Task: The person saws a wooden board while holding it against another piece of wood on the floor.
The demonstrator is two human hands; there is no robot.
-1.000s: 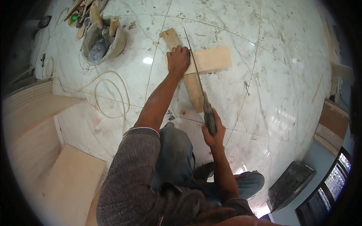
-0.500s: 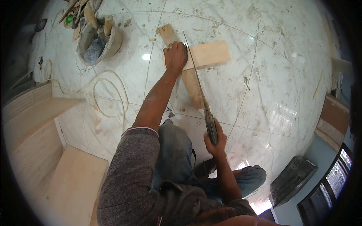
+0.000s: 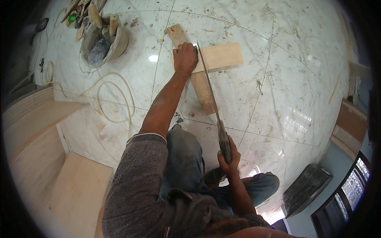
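Note:
A pale wooden board (image 3: 222, 55) lies crosswise over a darker, rough wood piece (image 3: 203, 95) on the floor. My left hand (image 3: 185, 58) presses down on the board's left part, its fingers curled over the far edge. Gripped in my right hand (image 3: 230, 159) is a handsaw (image 3: 210, 87) with a dark handle. Its long thin blade points away from me and rests across the board, just right of my left hand. The saw's teeth are too small to make out.
A bucket (image 3: 122, 45) holding tools and a clear plastic bottle stands at the far left. Near it a pale hose (image 3: 133, 101) loops over the tiled floor (image 3: 293, 95). Wooden panels (image 3: 81, 180) lie at the near left. A dark box-like object (image 3: 307, 190) is at the right.
My right hand has drawn the handsaw back toward me and slightly right, so the blade's tip sits nearer the board. My left hand stays in place on the board.

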